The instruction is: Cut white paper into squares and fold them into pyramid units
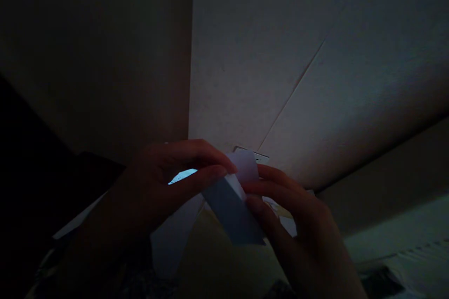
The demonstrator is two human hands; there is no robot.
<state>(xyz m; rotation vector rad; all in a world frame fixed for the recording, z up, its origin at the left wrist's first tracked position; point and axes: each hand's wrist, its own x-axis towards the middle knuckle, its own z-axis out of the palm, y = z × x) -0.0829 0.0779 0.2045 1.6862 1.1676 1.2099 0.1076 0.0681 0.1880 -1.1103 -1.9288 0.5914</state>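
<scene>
The scene is very dim. My left hand (164,187) pinches the top of a small pale strip of paper or card (233,205) between thumb and fingers. My right hand (294,229) grips the same strip from the right, fingers curled against its edge. The strip is folded near its top, with the lower part hanging down between both hands. What is printed on it cannot be made out.
Large cardboard panels (280,56) with a crease rise right behind the hands, a darker panel (98,56) to the left. A small bright patch (182,176) shows behind my left fingers. Pale sheets (396,229) lie at lower right.
</scene>
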